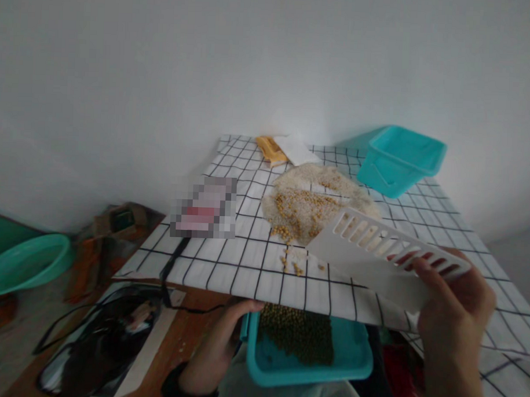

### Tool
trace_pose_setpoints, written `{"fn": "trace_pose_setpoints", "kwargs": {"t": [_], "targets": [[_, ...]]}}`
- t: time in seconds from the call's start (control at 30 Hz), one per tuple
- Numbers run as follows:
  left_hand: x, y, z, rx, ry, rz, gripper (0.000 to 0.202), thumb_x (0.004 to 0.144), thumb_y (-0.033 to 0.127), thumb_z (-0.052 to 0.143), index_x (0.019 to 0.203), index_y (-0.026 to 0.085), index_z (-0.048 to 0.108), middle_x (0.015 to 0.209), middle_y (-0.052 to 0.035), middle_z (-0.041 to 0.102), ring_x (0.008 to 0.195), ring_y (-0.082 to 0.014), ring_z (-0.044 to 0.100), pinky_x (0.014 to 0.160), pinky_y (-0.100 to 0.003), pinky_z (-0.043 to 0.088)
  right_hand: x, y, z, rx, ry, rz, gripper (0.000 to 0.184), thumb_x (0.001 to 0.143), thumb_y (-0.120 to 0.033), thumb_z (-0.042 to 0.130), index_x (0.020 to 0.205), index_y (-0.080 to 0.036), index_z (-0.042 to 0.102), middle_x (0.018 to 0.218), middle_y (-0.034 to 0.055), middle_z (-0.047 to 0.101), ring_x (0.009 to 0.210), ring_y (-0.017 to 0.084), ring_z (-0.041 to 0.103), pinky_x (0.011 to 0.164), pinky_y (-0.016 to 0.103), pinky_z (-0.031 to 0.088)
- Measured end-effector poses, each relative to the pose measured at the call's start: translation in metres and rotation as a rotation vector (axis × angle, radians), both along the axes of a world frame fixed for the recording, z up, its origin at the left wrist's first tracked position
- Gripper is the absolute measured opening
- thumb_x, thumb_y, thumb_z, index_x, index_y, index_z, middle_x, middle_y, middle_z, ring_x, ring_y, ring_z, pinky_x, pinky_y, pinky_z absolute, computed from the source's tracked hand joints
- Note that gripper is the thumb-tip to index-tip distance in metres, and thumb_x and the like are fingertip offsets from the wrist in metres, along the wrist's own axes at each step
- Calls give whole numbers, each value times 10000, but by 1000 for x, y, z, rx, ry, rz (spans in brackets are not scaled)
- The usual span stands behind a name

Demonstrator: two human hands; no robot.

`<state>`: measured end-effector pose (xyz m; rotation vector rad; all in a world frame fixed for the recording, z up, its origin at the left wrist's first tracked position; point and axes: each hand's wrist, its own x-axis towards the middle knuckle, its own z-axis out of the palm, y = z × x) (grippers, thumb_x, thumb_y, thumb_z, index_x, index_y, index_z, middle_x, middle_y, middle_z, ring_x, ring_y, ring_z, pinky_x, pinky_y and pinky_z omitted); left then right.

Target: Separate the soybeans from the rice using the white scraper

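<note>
My right hand (454,309) is closed on a white slotted plastic scraper (378,254), held tilted above the checked tablecloth (228,266). Its far edge reaches the pile of white rice mixed with yellow beans (310,203) in the middle of the table. A few loose beans (295,266) lie near the table's front edge. My left hand (218,347) grips the left rim of a teal tray (307,353) held below the table edge. The tray holds a heap of beans (297,333).
A second teal basket (399,160) stands tilted at the back right. Yellow and white packets (284,148) lie at the back by the wall. A pixelated object (204,208) sits left on the cloth. A teal basin (25,262) and black cables (108,326) are lower left.
</note>
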<state>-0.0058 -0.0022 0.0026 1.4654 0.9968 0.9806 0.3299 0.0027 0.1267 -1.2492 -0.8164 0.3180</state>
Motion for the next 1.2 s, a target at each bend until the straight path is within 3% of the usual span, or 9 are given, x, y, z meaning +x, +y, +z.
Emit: {"fn": "trace_pose_setpoints", "kwargs": {"t": [0.2,0.5,0.7,0.8,0.93,1.2], "targets": [[2,3,-1,-88,21,26,442,778,72,708,1129,334,773,1174,-25,801,1064,-248,724,915,-351,604,4,-12,-2,-73,4,2,212,693,-339,831,734,-187,689,732,26,673,740,226,666,662,334,481],[4,4,5,-80,-44,-1,438,796,137,773,1169,365,747,1181,-25,788,1056,-244,730,898,-341,598,-2,-20,1,-103,-25,13,208,714,-356,822,732,-188,701,728,24,674,689,191,629,569,293,398],[10,5,3,-119,-7,42,446,681,204,866,1101,312,763,1125,-44,802,993,-278,738,841,-369,619,-5,-20,4,-164,-8,15,235,701,-361,835,778,-191,692,687,-3,655,589,146,575,535,273,368],[10,4,8,-89,6,23,427,739,151,810,1122,333,762,1172,-36,792,1060,-267,724,904,-369,598,-6,-17,4,-152,-2,18,257,677,-384,841,743,-192,683,637,-14,623,536,129,542,496,262,333],[10,4,7,-129,-34,41,352,797,146,738,1096,329,773,1142,-35,799,1011,-241,731,887,-350,597,-8,-15,4,-143,0,29,272,656,-398,848,728,-191,686,623,-11,621,507,129,537,460,253,324],[17,7,-2,-143,2,56,400,638,247,852,1027,295,771,1074,-54,798,917,-269,713,775,-361,599,3,-13,-5,-162,22,-13,287,678,-392,847,802,-191,685,718,8,677,604,158,601,513,264,383]]}}
